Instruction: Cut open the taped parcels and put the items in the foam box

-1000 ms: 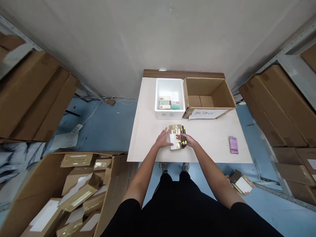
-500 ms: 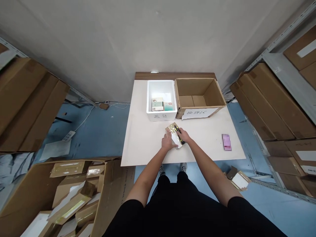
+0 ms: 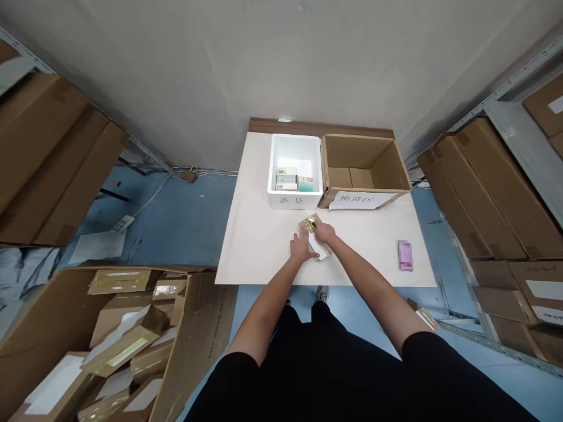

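Note:
A small cardboard box point(image 3: 321, 248) with shiny tape and a white label lies at an angle on the white table point(image 3: 259, 252). My left hand point(image 3: 301, 245) holds the box at its left side, thumb along the near end and fingers stretched over the label. In my right hand point(image 3: 325, 232) is a black and yellow utility knife point(image 3: 312, 224), mostly covered by the closed fingers. Its front end is at the taped far end of the box. Whether the blade is in the tape cannot be made out.
Behind stand a white foam box point(image 3: 294, 201) holding several medicine boxes point(image 3: 287, 179) and an open carton point(image 3: 365, 181) with a handwritten sign. A blurred pink item point(image 3: 405, 256) lies at right. A large carton point(image 3: 200, 328) of parcels stands lower left. Shelves with cartons point(image 3: 488, 187) flank the table.
My right hand has moved with the utility knife toward the far end of the box, now covering most of the knife. My left hand stays on the box. The view has shifted slightly.

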`<action>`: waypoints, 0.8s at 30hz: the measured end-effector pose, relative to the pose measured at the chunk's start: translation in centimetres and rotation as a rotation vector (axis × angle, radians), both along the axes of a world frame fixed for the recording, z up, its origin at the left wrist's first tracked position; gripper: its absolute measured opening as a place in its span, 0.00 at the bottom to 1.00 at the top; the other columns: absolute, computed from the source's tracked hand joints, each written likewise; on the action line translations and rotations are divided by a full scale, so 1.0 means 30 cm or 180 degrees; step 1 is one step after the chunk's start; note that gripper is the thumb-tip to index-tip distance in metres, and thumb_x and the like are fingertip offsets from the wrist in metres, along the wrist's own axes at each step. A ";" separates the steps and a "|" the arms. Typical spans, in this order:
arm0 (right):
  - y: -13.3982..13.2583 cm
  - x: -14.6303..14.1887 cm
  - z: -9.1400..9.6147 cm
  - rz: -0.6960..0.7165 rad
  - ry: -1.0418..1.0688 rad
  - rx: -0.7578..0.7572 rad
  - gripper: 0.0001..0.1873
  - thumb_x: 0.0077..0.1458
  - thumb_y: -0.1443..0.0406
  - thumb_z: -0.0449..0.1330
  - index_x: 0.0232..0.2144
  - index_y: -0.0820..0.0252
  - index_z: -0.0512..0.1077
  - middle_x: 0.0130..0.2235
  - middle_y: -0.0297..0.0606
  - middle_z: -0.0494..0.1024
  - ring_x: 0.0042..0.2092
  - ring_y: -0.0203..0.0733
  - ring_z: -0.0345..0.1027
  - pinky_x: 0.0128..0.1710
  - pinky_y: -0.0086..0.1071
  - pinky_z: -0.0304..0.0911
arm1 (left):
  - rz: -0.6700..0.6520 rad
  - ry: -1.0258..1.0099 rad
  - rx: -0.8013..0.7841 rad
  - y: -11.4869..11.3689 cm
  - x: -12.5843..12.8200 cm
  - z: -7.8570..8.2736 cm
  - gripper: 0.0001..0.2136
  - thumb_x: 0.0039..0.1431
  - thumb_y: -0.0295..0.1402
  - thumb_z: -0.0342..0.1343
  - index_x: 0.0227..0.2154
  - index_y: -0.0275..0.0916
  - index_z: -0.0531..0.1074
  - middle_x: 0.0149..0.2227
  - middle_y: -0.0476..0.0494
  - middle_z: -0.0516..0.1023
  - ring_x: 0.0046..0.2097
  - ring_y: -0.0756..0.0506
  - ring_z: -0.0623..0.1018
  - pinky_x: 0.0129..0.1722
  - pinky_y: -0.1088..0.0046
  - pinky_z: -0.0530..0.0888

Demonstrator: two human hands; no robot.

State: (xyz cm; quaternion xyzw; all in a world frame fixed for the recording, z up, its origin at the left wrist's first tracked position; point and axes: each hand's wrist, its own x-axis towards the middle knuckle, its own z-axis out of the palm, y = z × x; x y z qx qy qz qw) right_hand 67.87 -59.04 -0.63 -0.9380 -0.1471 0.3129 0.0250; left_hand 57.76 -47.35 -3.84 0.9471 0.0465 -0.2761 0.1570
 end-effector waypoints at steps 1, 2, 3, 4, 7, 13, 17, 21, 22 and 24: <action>0.002 -0.006 0.014 0.0034 0.0049 -0.0067 0.21 0.73 0.59 0.51 0.63 0.58 0.66 0.55 0.53 0.81 0.55 0.57 0.77 0.48 0.40 0.68 | -0.0003 0.0005 0.0012 0.000 0.001 0.007 0.64 0.46 0.64 0.67 0.78 0.49 0.37 0.80 0.43 0.32 0.75 0.23 0.51 0.65 0.51 0.68; 0.000 -0.014 0.028 0.0045 0.0096 -0.0125 0.21 0.72 0.60 0.51 0.63 0.58 0.66 0.55 0.53 0.81 0.55 0.57 0.77 0.47 0.40 0.68 | -0.0004 0.0015 0.0027 0.000 0.002 0.013 0.64 0.46 0.64 0.67 0.78 0.49 0.37 0.80 0.43 0.32 0.75 0.23 0.52 0.64 0.51 0.68; -0.006 -0.024 0.041 0.0042 0.0146 -0.0175 0.21 0.72 0.61 0.52 0.63 0.58 0.66 0.54 0.53 0.81 0.54 0.57 0.77 0.47 0.40 0.69 | -0.0003 0.0026 0.0040 0.001 0.003 0.017 0.64 0.46 0.65 0.67 0.78 0.49 0.37 0.80 0.43 0.33 0.75 0.23 0.52 0.64 0.51 0.68; -0.015 -0.035 0.052 0.0032 0.0195 -0.0223 0.21 0.71 0.62 0.53 0.63 0.58 0.66 0.54 0.53 0.81 0.54 0.57 0.77 0.47 0.40 0.69 | -0.0001 0.0029 0.0049 0.001 0.003 0.020 0.64 0.46 0.65 0.67 0.78 0.49 0.37 0.80 0.43 0.33 0.74 0.23 0.52 0.64 0.51 0.68; -0.063 -0.078 0.080 0.0007 0.0375 -0.0376 0.23 0.67 0.63 0.58 0.63 0.57 0.66 0.54 0.52 0.81 0.54 0.57 0.77 0.46 0.41 0.70 | 0.0005 -0.0002 0.0057 0.003 0.003 0.026 0.64 0.46 0.65 0.67 0.78 0.49 0.39 0.80 0.42 0.33 0.74 0.23 0.54 0.63 0.51 0.69; -0.210 -0.204 0.083 -0.0065 0.0698 -0.0469 0.24 0.65 0.61 0.61 0.62 0.56 0.69 0.54 0.54 0.80 0.54 0.60 0.77 0.45 0.43 0.71 | 0.0025 -0.0079 0.0067 0.006 -0.001 0.027 0.63 0.45 0.66 0.67 0.78 0.50 0.40 0.80 0.42 0.33 0.73 0.23 0.55 0.62 0.51 0.70; -0.324 -0.282 0.066 -0.0218 0.0743 -0.0337 0.23 0.65 0.59 0.60 0.61 0.53 0.69 0.52 0.53 0.81 0.52 0.61 0.77 0.45 0.46 0.71 | 0.0028 -0.0094 0.0145 -0.002 0.008 0.030 0.63 0.44 0.65 0.68 0.77 0.49 0.41 0.80 0.41 0.35 0.71 0.23 0.58 0.61 0.50 0.71; -0.442 -0.297 0.059 -0.0471 0.0877 -0.0185 0.15 0.67 0.58 0.59 0.53 0.55 0.72 0.47 0.51 0.82 0.43 0.56 0.80 0.42 0.44 0.70 | 0.0057 -0.0058 0.0186 -0.032 0.012 0.038 0.63 0.44 0.65 0.68 0.77 0.49 0.43 0.80 0.39 0.37 0.69 0.24 0.62 0.60 0.52 0.72; -0.464 -0.291 0.052 -0.0629 0.0771 -0.0085 0.14 0.69 0.57 0.58 0.52 0.55 0.71 0.46 0.50 0.82 0.42 0.55 0.80 0.41 0.43 0.70 | 0.0087 -0.0068 0.0217 -0.047 0.009 0.040 0.63 0.44 0.65 0.68 0.77 0.48 0.44 0.80 0.37 0.39 0.69 0.24 0.63 0.61 0.51 0.71; -0.488 -0.275 0.025 -0.1089 0.0340 0.0229 0.16 0.70 0.53 0.56 0.53 0.55 0.68 0.46 0.50 0.82 0.44 0.55 0.80 0.40 0.40 0.69 | 0.0157 -0.0148 0.0350 -0.087 -0.004 0.044 0.62 0.46 0.65 0.67 0.77 0.43 0.45 0.78 0.30 0.46 0.69 0.23 0.61 0.65 0.47 0.66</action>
